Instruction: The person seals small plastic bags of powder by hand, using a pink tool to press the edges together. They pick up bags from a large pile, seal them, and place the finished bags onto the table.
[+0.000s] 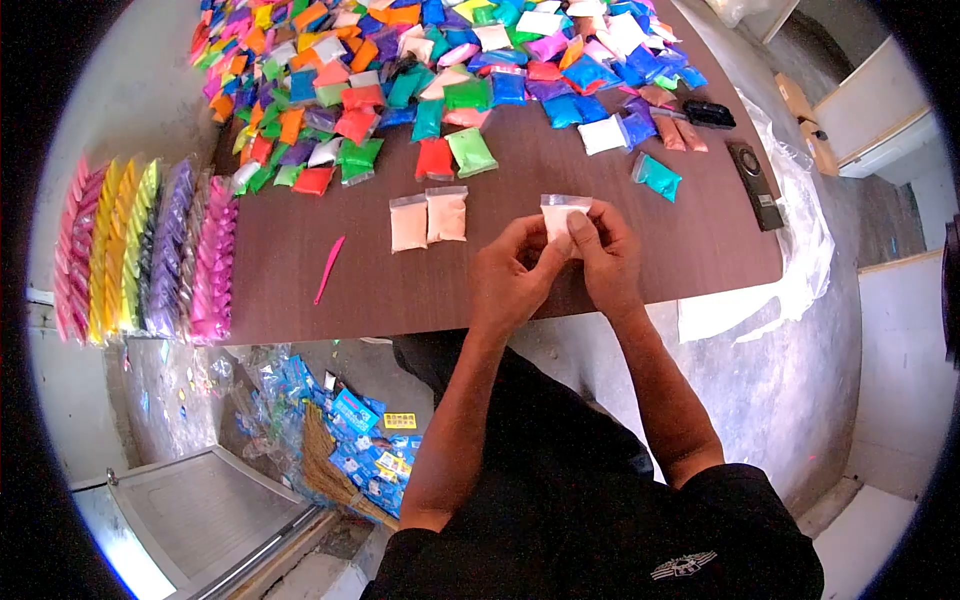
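Between my two hands, above the front part of the brown table (290, 240), is a small clear packet (563, 207) with pale pinkish contents. My left hand (517, 268) pinches its left side, and my right hand (606, 258) pinches its right side with the thumb across the front. To the left of my hands, two similar packets, one peach (409, 224) and one beside it (447, 215), lie side by side. A thin pink plastic tool (328, 270) rests farther left.
Many colourful packets (470, 95) cover the table's far side. A teal packet (657, 177) and a dark device (755, 185) lie to the right. Coloured twisted packs (145, 250) stand at the left edge. A broom (325, 460) and blue wrappers (357, 410) are on the floor.
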Motion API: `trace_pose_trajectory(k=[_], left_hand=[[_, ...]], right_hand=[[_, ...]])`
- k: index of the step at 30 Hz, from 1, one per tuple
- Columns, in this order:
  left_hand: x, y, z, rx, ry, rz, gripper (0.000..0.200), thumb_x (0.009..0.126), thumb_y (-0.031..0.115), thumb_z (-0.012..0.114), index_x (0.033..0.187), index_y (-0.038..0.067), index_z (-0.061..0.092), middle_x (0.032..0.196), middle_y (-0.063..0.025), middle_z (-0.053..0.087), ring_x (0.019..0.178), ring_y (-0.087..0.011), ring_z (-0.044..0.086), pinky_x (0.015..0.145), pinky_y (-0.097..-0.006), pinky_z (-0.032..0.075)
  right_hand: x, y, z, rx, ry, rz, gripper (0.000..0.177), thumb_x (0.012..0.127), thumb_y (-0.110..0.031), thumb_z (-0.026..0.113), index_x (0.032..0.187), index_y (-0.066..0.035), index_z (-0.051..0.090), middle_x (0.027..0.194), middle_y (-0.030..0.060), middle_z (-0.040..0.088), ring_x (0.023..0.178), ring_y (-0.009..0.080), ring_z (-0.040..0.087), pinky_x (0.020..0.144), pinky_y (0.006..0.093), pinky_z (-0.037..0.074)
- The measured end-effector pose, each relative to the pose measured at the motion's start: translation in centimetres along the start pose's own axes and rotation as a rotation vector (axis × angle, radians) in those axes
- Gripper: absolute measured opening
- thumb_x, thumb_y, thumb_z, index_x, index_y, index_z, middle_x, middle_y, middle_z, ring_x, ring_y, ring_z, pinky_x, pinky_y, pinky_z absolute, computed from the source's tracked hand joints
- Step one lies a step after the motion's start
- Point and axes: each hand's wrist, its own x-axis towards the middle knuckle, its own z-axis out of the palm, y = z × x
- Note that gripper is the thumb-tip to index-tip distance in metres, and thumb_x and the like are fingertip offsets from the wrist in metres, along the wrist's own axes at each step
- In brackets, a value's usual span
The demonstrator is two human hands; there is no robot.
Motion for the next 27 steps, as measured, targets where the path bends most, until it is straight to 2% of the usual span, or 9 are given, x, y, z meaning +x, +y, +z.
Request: trace_pose_trajectory(k=[3, 5, 7, 11, 18, 21, 24, 26, 27], left_hand=[[0.0, 0.0, -0.1, -0.018, -0.021, -0.033, 0.023, 0.1, 0.017, 0.069, 0.115, 0.0, 0.071, 0.095, -0.009, 0.076, 0.084, -0.0127, 0.07, 0.073, -0.0277, 0.057], [0.1, -0.6, -0.2, -0.036, -0.023, -0.056, 0.023, 0.1, 0.017, 0.069, 0.114, -0.001, 0.071, 0.095, -0.009, 0.076, 0.084, -0.0128, 0.07, 0.073, -0.028, 0.057], [0.3, -1.8, -0.1, -0.142, 0.0, -0.068, 0.023, 0.099, 0.017, 0.07, 0.114, -0.001, 0.07, 0.096, -0.0089, 0.076, 0.084, -0.0128, 0.07, 0.073, -0.0283, 0.057], [0.2, -2.2, -0.1, -0.177, 0.002, -0.035, 0.023, 0.099, 0.018, 0.072, 0.112, 0.0, 0.071, 0.096, -0.0086, 0.076, 0.083, -0.0125, 0.07, 0.073, -0.0279, 0.057], [0.2, -1.1, 0.2, -0.082, 0.0, -0.02, 0.022, 0.098, 0.018, 0.072, 0.11, -0.001, 0.071, 0.092, -0.0083, 0.076, 0.08, -0.0121, 0.069, 0.071, -0.0277, 0.056], [0.2, -1.9, -0.1, -0.068, -0.004, -0.042, 0.024, 0.098, 0.019, 0.072, 0.111, -0.001, 0.071, 0.091, -0.0089, 0.076, 0.079, -0.0119, 0.069, 0.07, -0.0278, 0.056], [0.3, -1.7, 0.0, -0.062, 0.011, -0.043, 0.026, 0.098, 0.02, 0.073, 0.113, -0.001, 0.071, 0.09, -0.0102, 0.076, 0.078, -0.0132, 0.07, 0.069, -0.0286, 0.056], [0.0, -0.9, 0.0, -0.053, 0.043, -0.024, 0.027, 0.097, 0.02, 0.073, 0.113, -0.001, 0.071, 0.089, -0.0112, 0.076, 0.077, -0.0145, 0.071, 0.069, -0.0294, 0.056], [-0.1, 1.1, -0.1, 0.055, 0.045, -0.089, 0.027, 0.098, 0.019, 0.072, 0.115, -0.001, 0.07, 0.093, -0.0106, 0.076, 0.082, -0.0151, 0.071, 0.073, -0.0294, 0.056]], right_hand=[[0.0, -0.1, 0.0, 0.034, 0.032, 0.003, 0.024, 0.103, -0.022, 0.065, 0.113, 0.0, 0.067, 0.098, 0.0052, 0.07, 0.089, 0.011, 0.064, 0.079, 0.0278, 0.053], [0.1, 0.1, 0.2, -0.061, 0.01, -0.024, 0.024, 0.103, -0.02, 0.065, 0.115, 0.0, 0.067, 0.099, 0.0052, 0.071, 0.091, 0.0111, 0.064, 0.081, 0.0281, 0.053], [0.0, -0.1, 0.3, -0.072, -0.001, -0.038, 0.024, 0.103, -0.02, 0.065, 0.117, 0.0, 0.067, 0.1, 0.0052, 0.071, 0.091, 0.0112, 0.064, 0.081, 0.0282, 0.053], [0.0, 0.0, 0.1, -0.077, -0.019, -0.073, 0.025, 0.103, -0.019, 0.065, 0.119, 0.0, 0.067, 0.102, 0.0059, 0.071, 0.093, 0.0112, 0.064, 0.082, 0.028, 0.053], [0.1, 0.1, -0.2, 0.083, 0.002, -0.024, 0.025, 0.103, -0.019, 0.065, 0.119, 0.0, 0.067, 0.102, 0.0047, 0.071, 0.094, 0.01, 0.064, 0.083, 0.0274, 0.053], [0.0, -0.1, -0.2, -0.097, -0.016, -0.06, 0.024, 0.103, -0.019, 0.065, 0.117, 0.0, 0.068, 0.102, 0.0051, 0.072, 0.094, 0.0104, 0.065, 0.082, 0.0276, 0.053], [0.1, 0.1, 0.1, -0.071, -0.051, -0.019, 0.026, 0.102, -0.017, 0.066, 0.122, 0.0, 0.065, 0.103, 0.0069, 0.072, 0.094, 0.0121, 0.067, 0.081, 0.0285, 0.055], [0.1, 0.9, 0.6, 0.041, 0.046, -0.067, 0.032, 0.101, -0.015, 0.067, 0.129, -0.001, 0.06, 0.104, 0.0084, 0.071, 0.093, 0.014, 0.068, 0.08, 0.0297, 0.056], [0.3, 1.0, 0.7, 0.047, 0.037, -0.075, 0.032, 0.101, -0.015, 0.067, 0.129, -0.001, 0.06, 0.104, 0.0084, 0.071, 0.093, 0.014, 0.068, 0.08, 0.0297, 0.056]])
